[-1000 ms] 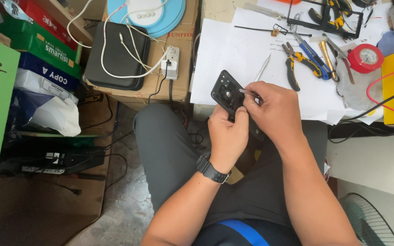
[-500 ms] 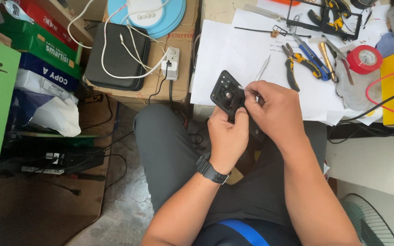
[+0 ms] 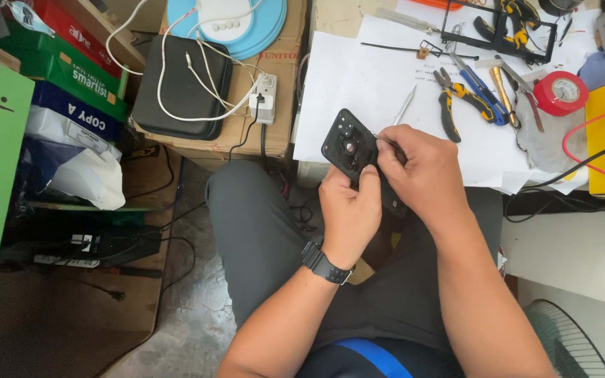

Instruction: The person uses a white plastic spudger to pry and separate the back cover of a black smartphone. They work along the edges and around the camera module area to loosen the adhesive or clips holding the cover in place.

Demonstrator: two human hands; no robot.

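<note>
Head view. Person seated at the near edge of the worktop [image 3: 386,105], both hands raised over the lap.

Left hand [image 3: 350,210], black watch [image 3: 325,264] on the wrist, fingers closed around the near end of a black plastic part [image 3: 348,147], gripping it and holding it tilted just off the worktop's near edge.

Right hand [image 3: 425,175] just right of the part and touching it; fingers pinched shut on a thin metal tool [image 3: 381,139], tip against the part's face.

On the white paper: pliers [image 3: 460,98] with yellow-and-black handles, far right of the hands; a red tape roll [image 3: 560,93] further right. A power strip [image 3: 262,94] sits on a cardboard box [image 3: 274,133] to the left.
</note>
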